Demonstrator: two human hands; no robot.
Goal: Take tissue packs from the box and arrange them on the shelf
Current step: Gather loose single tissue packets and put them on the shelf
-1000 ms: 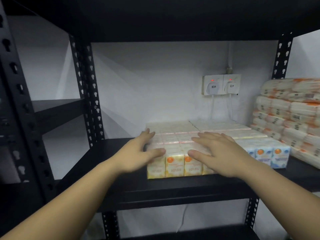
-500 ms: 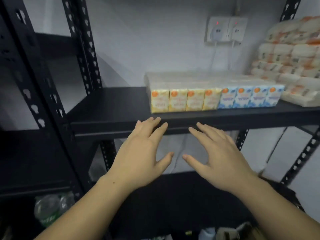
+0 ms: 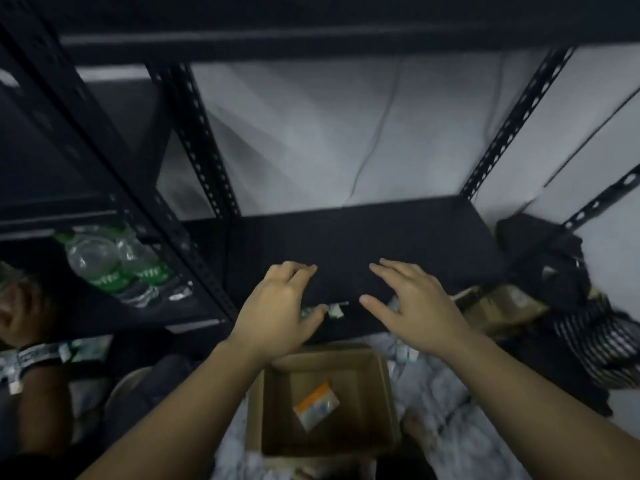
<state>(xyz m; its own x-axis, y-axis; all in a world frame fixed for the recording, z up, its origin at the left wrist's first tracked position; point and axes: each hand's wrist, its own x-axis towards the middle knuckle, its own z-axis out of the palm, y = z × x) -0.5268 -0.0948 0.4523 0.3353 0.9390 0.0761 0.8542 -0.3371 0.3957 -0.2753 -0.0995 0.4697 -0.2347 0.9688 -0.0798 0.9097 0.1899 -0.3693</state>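
An open cardboard box (image 3: 386, 403) sits on the floor below me, and a single tissue pack (image 3: 316, 405) with an orange band lies on its bottom. My left hand (image 3: 277, 313) hovers above the box's far left rim, fingers loosely bent and holding nothing. My right hand (image 3: 412, 303) hovers to the right of it, fingers spread, also holding nothing. Both hands are in front of a bare black lower shelf (image 3: 363, 244). The shelf with the arranged tissue packs is out of view above.
Black perforated uprights (image 3: 204, 147) frame the shelf. Water bottles (image 3: 114, 265) lie on the left unit's shelf. A person's arm with a wristband (image 3: 38, 358) is at the left edge. Dark striped cloth (image 3: 581, 306) and a crumpled carton (image 3: 502, 306) sit at the right.
Both hands came off the tissue packs on the upper shelf and dropped down. My view swung down from that shelf to the box on the floor.
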